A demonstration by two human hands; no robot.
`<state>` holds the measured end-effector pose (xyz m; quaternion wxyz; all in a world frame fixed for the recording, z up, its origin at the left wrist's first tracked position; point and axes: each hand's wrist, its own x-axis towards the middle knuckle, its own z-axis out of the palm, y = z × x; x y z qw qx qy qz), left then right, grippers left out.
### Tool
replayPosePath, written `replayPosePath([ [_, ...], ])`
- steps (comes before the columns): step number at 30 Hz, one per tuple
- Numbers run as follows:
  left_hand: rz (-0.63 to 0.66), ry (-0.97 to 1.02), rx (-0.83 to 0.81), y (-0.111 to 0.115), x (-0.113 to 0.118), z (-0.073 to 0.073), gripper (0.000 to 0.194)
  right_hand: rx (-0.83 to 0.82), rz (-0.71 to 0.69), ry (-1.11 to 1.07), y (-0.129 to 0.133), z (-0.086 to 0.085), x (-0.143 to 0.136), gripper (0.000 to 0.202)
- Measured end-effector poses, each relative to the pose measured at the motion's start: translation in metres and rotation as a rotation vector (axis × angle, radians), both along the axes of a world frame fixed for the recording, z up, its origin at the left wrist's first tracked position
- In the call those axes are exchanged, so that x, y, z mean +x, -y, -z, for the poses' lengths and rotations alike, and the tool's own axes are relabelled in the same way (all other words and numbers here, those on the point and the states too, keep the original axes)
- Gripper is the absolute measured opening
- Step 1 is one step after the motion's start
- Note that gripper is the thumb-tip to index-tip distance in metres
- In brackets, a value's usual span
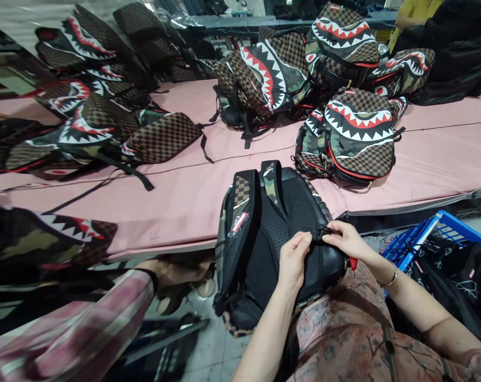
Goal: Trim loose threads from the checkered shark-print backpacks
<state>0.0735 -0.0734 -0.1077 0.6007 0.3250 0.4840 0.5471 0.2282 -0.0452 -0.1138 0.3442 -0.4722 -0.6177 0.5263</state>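
A backpack (250,286) leans against the table edge in front of me, its black padded back and two shoulder straps facing up. Camouflage and brown check patches show on the straps. Over its right side my left hand (295,260) pinches a black strap (317,233) between thumb and fingers. Just to the right, my right hand (347,240) is closed on the same strap, close to my left fingertips. A red piece (352,263) sticks out below my right hand; the rest of it is hidden. A thin dark tip shows by the right fingers, too small to name.
Several shark-mouth backpacks (360,135) stand and lie on the pink-covered table (185,196), with more piled at the left (93,127). A blue basket (459,225) with black items stands at my right. Another person's checked sleeve (117,313) is close at my left.
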Motion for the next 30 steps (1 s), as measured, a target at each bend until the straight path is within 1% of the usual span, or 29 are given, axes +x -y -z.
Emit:
replayPosePath([
  [1,0.017,0.059,-0.032,0.000,0.001,0.000,0.021,-0.015,0.013,-0.043,0.001,0.001,0.000,0.018],
  [3,0.019,0.107,-0.070,0.000,0.002,0.001,0.024,-0.031,0.035,-0.097,0.004,0.004,-0.002,0.018],
  [7,-0.045,0.100,-0.126,-0.001,0.004,0.003,0.039,0.002,0.073,-0.084,0.011,0.009,-0.009,0.016],
  [10,-0.007,0.083,-0.139,-0.002,0.005,0.002,0.032,0.042,0.171,-0.127,0.016,0.011,-0.013,0.017],
  [12,0.026,0.094,-0.142,-0.002,0.005,0.000,0.028,0.086,0.272,-0.148,0.020,0.012,-0.011,0.027],
  [14,0.026,0.112,-0.148,-0.001,0.005,-0.001,0.027,0.159,0.359,-0.116,0.024,0.011,-0.006,0.031],
  [16,0.004,0.113,-0.151,-0.001,0.005,-0.002,0.027,0.256,0.405,-0.022,0.030,0.009,0.002,0.025],
  [18,-0.020,0.105,-0.153,-0.001,0.006,-0.001,0.027,0.368,0.391,0.118,0.036,0.006,0.008,0.019],
  [20,-0.040,0.109,-0.154,-0.001,0.007,-0.001,0.027,0.477,0.339,0.258,0.041,0.003,0.012,0.019],
  [22,-0.052,0.111,-0.150,-0.001,0.008,0.000,0.027,0.555,0.292,0.342,0.043,0.001,0.012,0.020],
  [30,-0.010,0.026,-0.079,0.002,0.007,0.003,0.023,0.655,0.290,0.455,0.035,0.004,0.010,0.015],
])
